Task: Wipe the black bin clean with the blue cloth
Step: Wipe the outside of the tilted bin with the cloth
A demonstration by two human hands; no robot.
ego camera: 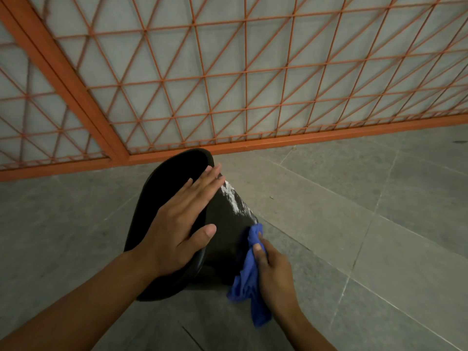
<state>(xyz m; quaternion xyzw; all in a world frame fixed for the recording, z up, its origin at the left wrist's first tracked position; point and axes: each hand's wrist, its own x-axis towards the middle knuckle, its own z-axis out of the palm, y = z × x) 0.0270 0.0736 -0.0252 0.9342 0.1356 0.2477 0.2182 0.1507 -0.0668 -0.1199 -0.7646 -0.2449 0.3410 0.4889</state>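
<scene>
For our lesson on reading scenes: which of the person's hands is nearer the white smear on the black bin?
Left. The left hand lies flat on the black bin, fingertips beside the white smear. The right hand, gripping the blue cloth, sits below it.

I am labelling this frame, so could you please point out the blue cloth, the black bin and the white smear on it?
blue cloth [249, 279]: head view, bunched middle beside the gripping fingers.
black bin [222, 234]: head view, its dark side wall.
white smear [231, 197]: head view, middle of the streak.
</scene>
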